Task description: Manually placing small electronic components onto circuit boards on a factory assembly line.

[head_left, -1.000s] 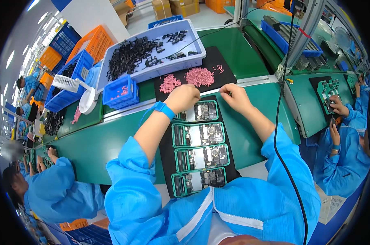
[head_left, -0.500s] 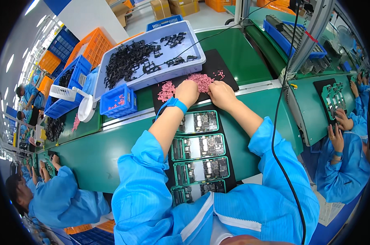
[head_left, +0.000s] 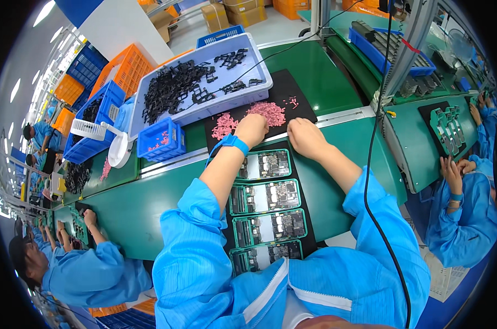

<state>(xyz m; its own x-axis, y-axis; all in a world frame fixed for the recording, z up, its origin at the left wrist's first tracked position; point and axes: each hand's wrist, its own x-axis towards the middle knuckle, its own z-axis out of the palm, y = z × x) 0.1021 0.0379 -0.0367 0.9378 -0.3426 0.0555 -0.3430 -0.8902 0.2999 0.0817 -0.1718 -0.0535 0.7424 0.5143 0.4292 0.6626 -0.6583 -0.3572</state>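
My left hand point(head_left: 251, 130) is closed at the near edge of a heap of small pink pieces point(head_left: 269, 113) on a black mat point(head_left: 296, 90). A blue strap circles that wrist. To the right of the heap, apart from it, my right hand point(head_left: 306, 137) is closed with its fingers curled down. What either hand's fingertips hold, if anything, is too small or hidden to make out. A smaller pink heap point(head_left: 224, 125) lies left of my left hand. Nearer to me, several green trays with phone circuit boards point(head_left: 284, 194) sit in a column on a black mat.
Behind the heaps stands a grey bin point(head_left: 204, 109) with black plastic parts point(head_left: 174, 90). A small blue box point(head_left: 161, 138) holds pink pieces, beside a white fan point(head_left: 118, 151). A black cable point(head_left: 369, 192) hangs at my right. Co-workers sit on both sides.
My right hand has drawn back from the pink heap, to the right and toward me. My left hand stays at the heap, shifted slightly nearer.
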